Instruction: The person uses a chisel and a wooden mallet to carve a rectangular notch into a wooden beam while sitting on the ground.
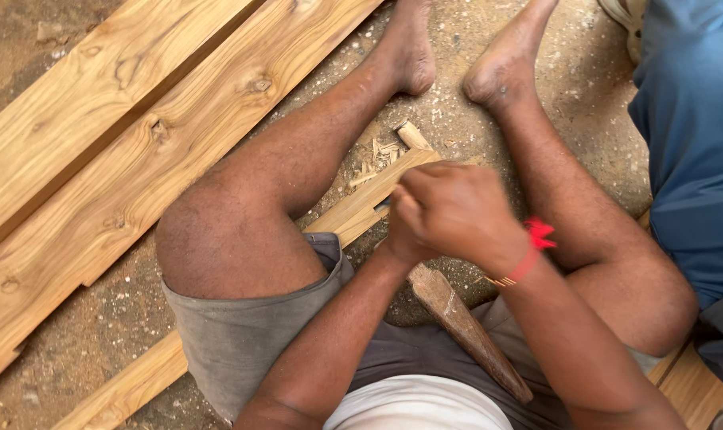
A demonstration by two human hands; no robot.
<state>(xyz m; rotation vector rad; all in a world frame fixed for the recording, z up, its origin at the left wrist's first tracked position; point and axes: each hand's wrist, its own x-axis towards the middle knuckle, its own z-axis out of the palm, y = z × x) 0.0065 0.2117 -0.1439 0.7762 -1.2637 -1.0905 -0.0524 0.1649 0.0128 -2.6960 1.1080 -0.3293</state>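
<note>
Where the fingers curl inward, the right hand (457, 211) forms a closed fist, fingers pressed together and wrapped over something that cannot be made out beneath them. The left hand (399, 239) sits tucked under and against it at about eight o'clock, mostly hidden, so how its fingers lie cannot be told. A wooden handle (466, 328), worn and tapering, runs from under the two hands toward five o'clock, across the lap; which hand grips it is not clear. Around the right wrist is a red thread band (532, 251) with a small knot sticking up.

Directly under the hands lies a narrow wooden strip (353, 211), passing beneath the bent left knee and running on toward seven o'clock. Its far end, at about eleven o'clock from the fist, is cut into a notch (413, 137), with pale wood chips (377, 155) scattered just beside it on the sandy ground (457, 119). The person sits on the ground in grey shorts (242, 334), bare feet out at twelve o'clock.

At nine to eleven o'clock, two broad planks (138, 151) lie side by side on the ground, knots showing in the grain. At three o'clock another person's blue clothing (691, 143) fills the edge of the view.
</note>
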